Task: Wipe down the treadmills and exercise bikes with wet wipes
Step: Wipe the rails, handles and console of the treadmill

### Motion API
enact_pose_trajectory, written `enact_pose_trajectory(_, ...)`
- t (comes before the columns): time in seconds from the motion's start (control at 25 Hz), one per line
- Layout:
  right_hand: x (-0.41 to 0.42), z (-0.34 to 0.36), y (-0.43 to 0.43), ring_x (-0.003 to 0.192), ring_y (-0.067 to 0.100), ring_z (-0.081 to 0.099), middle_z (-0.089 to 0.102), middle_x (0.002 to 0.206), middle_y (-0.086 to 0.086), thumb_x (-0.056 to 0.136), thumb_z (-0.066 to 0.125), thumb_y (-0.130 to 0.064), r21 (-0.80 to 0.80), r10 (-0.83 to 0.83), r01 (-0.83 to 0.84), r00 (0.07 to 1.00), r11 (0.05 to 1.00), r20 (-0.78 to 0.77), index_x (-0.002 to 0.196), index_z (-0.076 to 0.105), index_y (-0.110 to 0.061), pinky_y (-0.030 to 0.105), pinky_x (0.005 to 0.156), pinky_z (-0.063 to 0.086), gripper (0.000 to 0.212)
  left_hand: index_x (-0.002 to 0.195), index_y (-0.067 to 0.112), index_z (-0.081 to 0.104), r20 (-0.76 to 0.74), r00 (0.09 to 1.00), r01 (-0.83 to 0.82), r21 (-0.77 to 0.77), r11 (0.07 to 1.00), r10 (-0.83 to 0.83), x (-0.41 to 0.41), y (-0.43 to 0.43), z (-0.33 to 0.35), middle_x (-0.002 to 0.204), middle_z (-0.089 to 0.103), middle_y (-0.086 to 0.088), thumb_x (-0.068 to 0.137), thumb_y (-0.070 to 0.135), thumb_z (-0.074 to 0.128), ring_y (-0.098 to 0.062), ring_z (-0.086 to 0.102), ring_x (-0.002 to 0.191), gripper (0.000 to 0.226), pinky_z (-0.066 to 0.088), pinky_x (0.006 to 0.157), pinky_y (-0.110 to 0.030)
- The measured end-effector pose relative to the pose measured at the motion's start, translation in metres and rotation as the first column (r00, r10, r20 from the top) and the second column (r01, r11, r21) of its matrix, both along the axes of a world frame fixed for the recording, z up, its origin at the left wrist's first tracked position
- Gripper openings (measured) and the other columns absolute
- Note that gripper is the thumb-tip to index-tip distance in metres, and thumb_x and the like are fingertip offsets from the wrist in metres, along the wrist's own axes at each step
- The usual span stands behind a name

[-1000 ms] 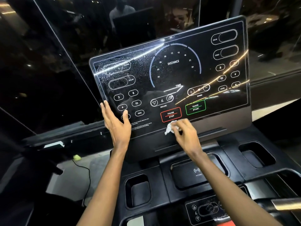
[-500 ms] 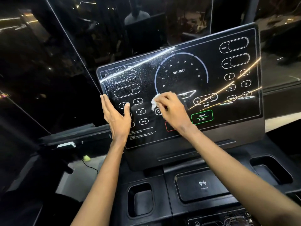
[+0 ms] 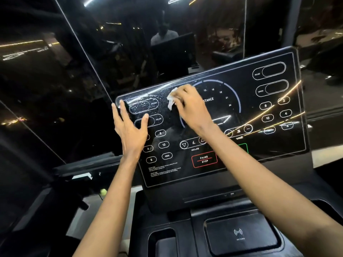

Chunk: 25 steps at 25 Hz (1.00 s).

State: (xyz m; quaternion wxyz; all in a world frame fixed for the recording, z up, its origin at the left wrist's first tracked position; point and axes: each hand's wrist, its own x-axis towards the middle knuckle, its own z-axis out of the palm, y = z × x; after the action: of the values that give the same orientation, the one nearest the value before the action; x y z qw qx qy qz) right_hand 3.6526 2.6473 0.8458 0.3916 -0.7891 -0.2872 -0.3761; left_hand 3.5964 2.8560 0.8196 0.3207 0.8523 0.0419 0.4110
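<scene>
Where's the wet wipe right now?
Head view: the wet wipe is bunched in the right hand, against the console panel upper left of centre, between the CALORIE window and DISTANCE dial.

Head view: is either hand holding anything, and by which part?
The right hand pinches the wipe by its right end, fingers pressing it to the console. The left hand holds nothing, flat on the console edge.
</scene>
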Motion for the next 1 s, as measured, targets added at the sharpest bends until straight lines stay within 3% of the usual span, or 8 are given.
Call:
enact_pose_trajectory(0.2,-0.005,0.007,0.021,0.109,0.019,0.051,0.060,0.116,0.008,0.100,0.051,-0.006,-0.048,0.047,-0.045,0.998,0.998,0.049,0.122,0.062,-0.005,0.027,0.092,0.044,0.025,0.157,0.025,0.029,-0.009,0.999,-0.046,0.323,0.945,0.052,0.022,0.008,0.036,0.166,0.018,-0.009,0.098,0.055,0.052,-0.025,0.006,0.155,0.071,0.005,0.124,-0.049)
enact_pose_trajectory(0.32,0.003,0.013,0.015,0.111,0.019,0.054,0.056,0.120,0.008,0.101,0.049,-0.007,0.111,-0.023,0.023,1.000,0.994,0.003,0.129,0.059,-0.005,0.027,0.095,0.046,0.030,0.153,0.024,0.039,0.000,0.999,-0.034,0.429,0.903,0.037,0.032,0.013,0.044,0.156,0.036,-0.008,0.098,0.054,0.049,-0.024,0.017,0.152,0.063,0.005,0.124,-0.052)
enact_pose_trajectory(0.48,-0.007,0.009,0.024,0.100,0.017,0.056,0.054,0.115,0.008,0.100,0.054,-0.007,0.027,0.003,-0.004,0.999,1.000,0.037,0.123,0.064,-0.002,0.020,0.084,0.046,0.026,0.150,0.026,0.043,0.070,0.996,-0.078,0.454,0.888,0.052,0.034,0.015,0.039,0.150,0.043,-0.004,0.099,0.056,0.048,-0.021,0.025,0.149,0.059,0.009,0.123,-0.051)
enact_pose_trajectory(0.64,0.002,0.010,0.014,0.105,0.020,0.057,0.058,0.113,0.007,0.098,0.057,-0.006,0.201,-0.097,0.089,0.995,0.976,0.027,0.117,0.069,-0.002,0.029,0.093,0.049,0.023,0.150,0.026,0.044,0.103,0.994,-0.083,0.454,0.887,0.041,0.035,0.016,0.038,0.151,0.043,-0.004,0.099,0.055,0.049,-0.022,0.027,0.149,0.058,0.010,0.123,-0.050)
enact_pose_trajectory(0.8,-0.011,0.003,0.043,0.110,0.023,0.054,0.060,0.119,0.010,0.098,0.057,-0.005,0.000,-0.038,0.038,0.996,0.999,0.081,0.126,0.067,-0.005,0.028,0.089,0.050,0.030,0.152,0.021,0.042,0.119,0.993,-0.066,0.466,0.882,0.011,0.033,0.012,0.036,0.156,0.040,-0.005,0.102,0.050,0.050,-0.022,0.024,0.151,0.058,0.008,0.125,-0.045)
enact_pose_trajectory(0.92,-0.002,0.008,0.031,0.110,0.019,0.055,0.063,0.115,0.006,0.098,0.057,-0.006,0.174,-0.117,0.106,0.992,0.979,0.056,0.121,0.070,-0.006,0.026,0.094,0.048,0.027,0.153,0.022,0.041,0.103,0.994,-0.024,0.450,0.893,-0.026,0.033,0.014,0.037,0.157,0.039,-0.003,0.102,0.048,0.050,-0.020,0.021,0.152,0.058,0.006,0.125,-0.044)
enact_pose_trajectory(1.0,0.001,0.014,0.031,0.109,0.020,0.056,0.064,0.116,0.006,0.098,0.057,-0.004,0.198,-0.153,0.140,0.987,0.970,0.050,0.120,0.071,-0.005,0.026,0.096,0.047,0.026,0.152,0.023,0.042,0.089,0.995,-0.002,0.444,0.896,-0.041,0.033,0.016,0.039,0.157,0.040,-0.002,0.102,0.048,0.051,-0.019,0.021,0.152,0.057,0.006,0.125,-0.044)
